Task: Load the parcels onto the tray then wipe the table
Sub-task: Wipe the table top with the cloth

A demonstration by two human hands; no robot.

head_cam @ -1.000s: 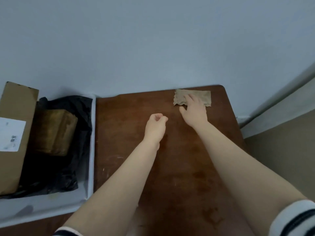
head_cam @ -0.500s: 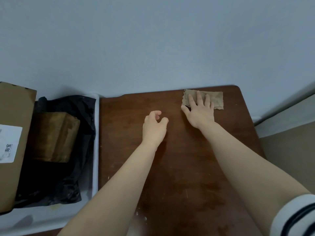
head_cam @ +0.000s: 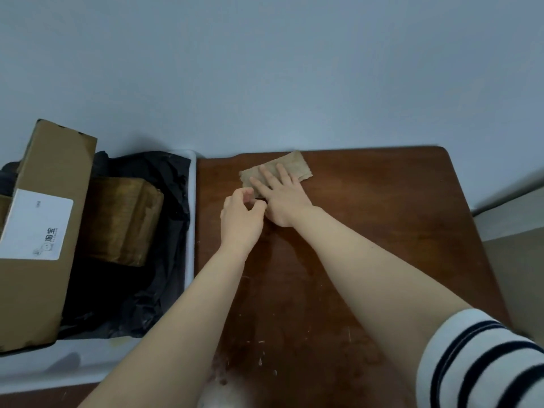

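A tan cloth (head_cam: 294, 164) lies flat near the far edge of the dark brown table (head_cam: 382, 225). My right hand (head_cam: 279, 195) presses on it with straight fingers. My left hand (head_cam: 240, 219) hovers just left of the right hand, fingers loosely curled and holding nothing. On the left, a white tray (head_cam: 190, 219) holds a cardboard box (head_cam: 47, 231) with a white label, a brown taped parcel (head_cam: 123, 219) and a black plastic bag (head_cam: 153, 184).
A plain blue-grey wall (head_cam: 265, 69) stands right behind the table and tray. The table's right edge drops to a beige floor (head_cam: 518, 275). Pale crumbs and scuffs dot the table's near part.
My right hand has slid the cloth leftward along the far edge of the table. My left hand now sits close beside the right hand.
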